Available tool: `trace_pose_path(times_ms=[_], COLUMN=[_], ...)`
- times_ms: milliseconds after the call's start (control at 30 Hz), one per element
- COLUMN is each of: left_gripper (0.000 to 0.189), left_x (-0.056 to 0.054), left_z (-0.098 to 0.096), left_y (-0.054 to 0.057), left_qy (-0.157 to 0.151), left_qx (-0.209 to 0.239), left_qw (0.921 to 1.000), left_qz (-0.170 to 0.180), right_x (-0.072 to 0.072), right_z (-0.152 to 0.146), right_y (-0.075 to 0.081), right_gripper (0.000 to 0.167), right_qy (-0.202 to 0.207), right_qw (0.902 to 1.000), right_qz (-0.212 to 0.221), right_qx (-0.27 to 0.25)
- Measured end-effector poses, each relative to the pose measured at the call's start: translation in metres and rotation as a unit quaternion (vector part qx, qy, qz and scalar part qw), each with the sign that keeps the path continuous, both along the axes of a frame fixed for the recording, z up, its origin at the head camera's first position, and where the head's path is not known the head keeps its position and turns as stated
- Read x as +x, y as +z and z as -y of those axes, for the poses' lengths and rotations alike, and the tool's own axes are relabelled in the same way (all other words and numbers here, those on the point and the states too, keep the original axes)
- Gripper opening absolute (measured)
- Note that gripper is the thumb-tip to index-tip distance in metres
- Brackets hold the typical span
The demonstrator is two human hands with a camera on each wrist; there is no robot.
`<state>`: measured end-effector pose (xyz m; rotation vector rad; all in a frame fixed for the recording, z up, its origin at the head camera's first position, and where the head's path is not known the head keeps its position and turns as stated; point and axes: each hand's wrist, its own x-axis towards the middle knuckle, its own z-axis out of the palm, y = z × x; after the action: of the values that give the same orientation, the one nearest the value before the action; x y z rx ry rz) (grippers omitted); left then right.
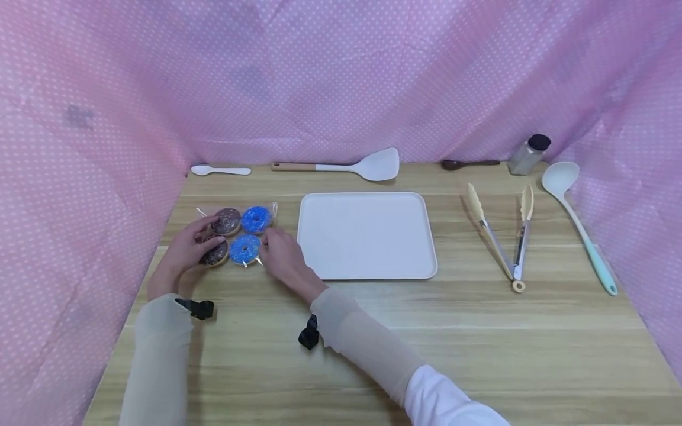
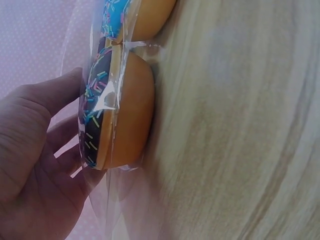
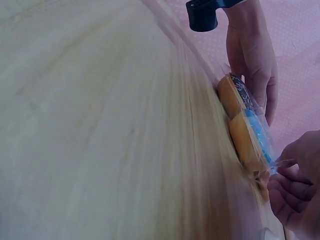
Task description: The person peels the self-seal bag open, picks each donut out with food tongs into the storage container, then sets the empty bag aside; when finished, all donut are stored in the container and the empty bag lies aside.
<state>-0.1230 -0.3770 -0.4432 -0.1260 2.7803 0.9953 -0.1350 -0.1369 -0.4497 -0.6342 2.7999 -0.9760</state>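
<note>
Two chocolate doughnuts (image 1: 227, 221) and two blue doughnuts (image 1: 257, 219), all sprinkled, lie in a square inside a clear plastic bag (image 2: 114, 92) on the table's left side. My left hand (image 1: 184, 251) rests over the chocolate pair, its thumb on the near one and its fingers by the far one. At the bag's right edge, my right hand (image 1: 285, 254) pinches the clear film between thumb and bent forefinger. In the right wrist view the film stretches from a blue doughnut (image 3: 246, 142) to that pinch.
A white tray (image 1: 367, 236) lies right of the doughnuts. Along the back are a small white spoon (image 1: 221, 170), a spatula (image 1: 378, 164), a dark spoon (image 1: 469, 164) and a black-capped jar (image 1: 528, 155). Spread tongs (image 1: 501, 242) and a ladle (image 1: 581, 228) lie at right.
</note>
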Motion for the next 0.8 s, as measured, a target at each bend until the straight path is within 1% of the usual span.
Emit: trace_pose_path(times_ms=[67, 167, 267, 433, 533, 567, 667, 733, 800], left_gripper=[0.066, 0.067, 0.067, 0.068, 0.067, 0.067, 0.067, 0.067, 0.067], left_x=[0.0, 0.001, 0.001, 0.001, 0.001, 0.001, 0.0, 0.001, 0.0], left_z=[0.0, -0.001, -0.002, -0.002, -0.002, -0.001, -0.001, -0.002, -0.002], left_y=[0.0, 0.001, 0.001, 0.002, 0.002, 0.003, 0.003, 0.004, 0.004], left_qy=[0.004, 0.008, 0.011, 0.012, 0.009, 0.008, 0.005, 0.006, 0.006], left_qx=[-0.002, -0.001, 0.0, -0.001, -0.006, -0.007, -0.009, -0.009, -0.009], left_qw=[1.0, 0.9999, 0.9999, 0.9998, 0.9998, 0.9998, 0.9999, 0.9999, 0.9999], left_qz=[0.003, 0.008, 0.013, 0.018, 0.015, 0.014, 0.012, 0.012, 0.011], right_x=[-0.001, -0.003, -0.004, -0.008, -0.01, -0.01, -0.011, -0.013, -0.015], right_z=[-0.002, -0.007, -0.013, -0.024, -0.027, -0.026, -0.023, -0.018, -0.014], right_y=[0.0, 0.0, -0.001, -0.002, -0.003, -0.002, -0.002, -0.001, -0.001], right_gripper=[0.006, 0.008, 0.006, 0.007, 0.005, 0.008, 0.018, 0.024, 0.026], right_qy=[-0.001, -0.011, -0.026, -0.04, -0.034, -0.03, -0.023, -0.021, -0.026], right_qw=[0.9999, 0.9991, 0.9972, 0.9958, 0.9947, 0.9941, 0.9929, 0.9934, 0.9948], right_qz=[-0.003, 0.012, 0.028, 0.023, 0.041, 0.05, 0.061, 0.055, 0.041], right_qx=[-0.014, -0.039, -0.065, -0.079, -0.088, -0.092, -0.1, -0.098, -0.09])
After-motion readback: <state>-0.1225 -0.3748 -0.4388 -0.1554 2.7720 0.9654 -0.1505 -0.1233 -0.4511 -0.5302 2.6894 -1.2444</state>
